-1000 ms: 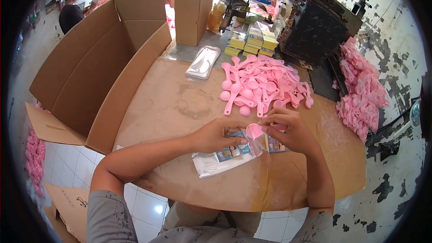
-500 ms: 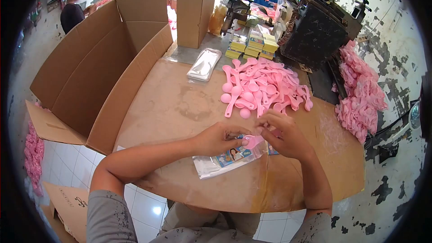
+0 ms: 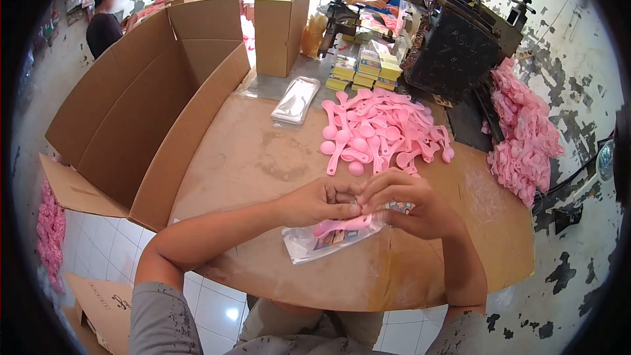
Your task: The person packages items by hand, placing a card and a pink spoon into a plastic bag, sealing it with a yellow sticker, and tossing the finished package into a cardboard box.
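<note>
A clear plastic bag (image 3: 299, 244) lies on the cardboard-covered table with a printed card (image 3: 323, 242) inside it. Over the card is a pink scoop (image 3: 342, 225), its handle pointing right toward the bag's end. My left hand (image 3: 322, 201) pinches the upper edge of the bag between thumb and fingers. My right hand (image 3: 414, 205) curls over the bag's right end, fingertips close to my left thumb and closed on the plastic. Another printed card (image 3: 399, 206) shows partly under my right hand. Beyond both hands rises a heap of pink scoops (image 3: 384, 128).
A large open carton (image 3: 190, 131) stands at the left. Flat clear bags (image 3: 296, 100) lie behind my left hand, near a tall cardboard box (image 3: 279, 36). Card stacks (image 3: 365, 69) and a dark machine (image 3: 453, 46) stand at the back. Bagged scoops (image 3: 522, 131) hang at the right. Two other people work farther off.
The pink scoop has moved left and down, and now lies lengthwise over the card in the bag. My right hand has come lower and left, to the bag's end.
</note>
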The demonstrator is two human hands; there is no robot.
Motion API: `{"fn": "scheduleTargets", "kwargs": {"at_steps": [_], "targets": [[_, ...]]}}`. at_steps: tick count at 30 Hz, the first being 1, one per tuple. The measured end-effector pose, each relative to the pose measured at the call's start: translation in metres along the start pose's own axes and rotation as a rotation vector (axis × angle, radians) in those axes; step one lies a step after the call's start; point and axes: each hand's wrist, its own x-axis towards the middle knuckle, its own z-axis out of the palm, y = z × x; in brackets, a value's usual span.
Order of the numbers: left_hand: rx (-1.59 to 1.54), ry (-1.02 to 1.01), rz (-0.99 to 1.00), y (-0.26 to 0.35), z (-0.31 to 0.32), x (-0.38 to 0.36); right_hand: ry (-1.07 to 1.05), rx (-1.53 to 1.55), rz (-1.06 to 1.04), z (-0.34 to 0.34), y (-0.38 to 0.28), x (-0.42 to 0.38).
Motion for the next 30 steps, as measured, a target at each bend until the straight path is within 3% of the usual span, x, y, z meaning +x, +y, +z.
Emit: {"fn": "scheduleTargets", "kwargs": {"at_steps": [2, 5, 7, 11, 13, 20, 26, 30], "targets": [[0.044, 0.034, 0.083, -0.003, 0.005, 0.002, 0.035, -0.092, -0.042, 0.003, -0.011, 0.004], [0.325, 0.283, 0.203, -0.001, 0.015, 0.003, 0.138, -0.374, -0.07, -0.001, -0.035, 0.01], [0.376, 0.241, 0.284, 0.0, 0.014, 0.001, 0.138, -0.625, -0.05, -0.004, -0.044, 0.011], [0.631, 0.226, 0.453, 0.014, 0.027, -0.006, 0.245, -0.458, 0.232, 0.002, -0.044, 0.009], [0.65, 0.28, 0.406, 0.02, 0.037, -0.007, 0.255, -0.39, 0.332, 0.001, -0.049, 0.014], [0.654, 0.406, 0.302, 0.019, 0.036, -0.005, 0.268, -0.386, 0.16, 0.009, -0.021, 0.015], [0.294, 0.4, 0.245, 0.021, 0.041, -0.003, 0.263, -0.316, 0.263, 0.007, -0.018, 0.014], [0.328, 0.418, 0.254, 0.006, 0.027, -0.002, 0.359, -0.33, 0.261, 0.008, -0.017, 0.015]]}}
